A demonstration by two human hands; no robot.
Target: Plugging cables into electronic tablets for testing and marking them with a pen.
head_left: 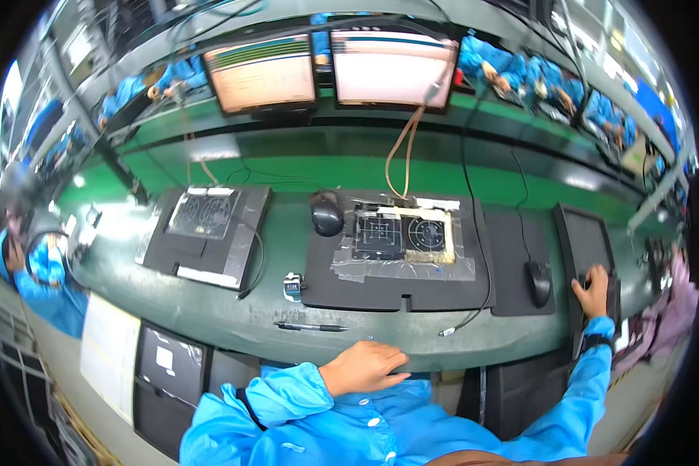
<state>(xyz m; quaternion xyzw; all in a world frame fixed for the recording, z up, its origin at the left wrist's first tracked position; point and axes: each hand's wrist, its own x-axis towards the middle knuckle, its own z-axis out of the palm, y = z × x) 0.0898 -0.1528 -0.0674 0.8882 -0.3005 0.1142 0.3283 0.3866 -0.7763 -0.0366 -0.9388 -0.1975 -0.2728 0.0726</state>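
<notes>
Workbench with two hands: right at a dark tray, left by the near edge

Right hand: lies at the near part of a long dark tray, thumb and fingertips against it, black band at the wrist; whether the fingers close on the tray or only rest there, cannot tell

Dark tray: directly under the right hand's fingers and running away beyond them, at the right of the bench

Left hand: well apart from the right, back upward, fingers loosely bent and pointing right, over the near edge of the green bench; palm hidden, so whether it is closed cannot be told

Just left of the right hand: black wired mouse on a dark mat

Near the left hand, beyond it and to its left: black pen lying flat; past the pen, a small blue-and-white device

Further beyond the left hand: large dark board bearing a panel with square and round target patterns, taped about its edges; second black mouse at the panel's left

Right of and beyond the left hand: cable end with a pale plug

Far left of the left hand: another dark board

Farthest beyond both hands: two lit monitors, side by side
</notes>
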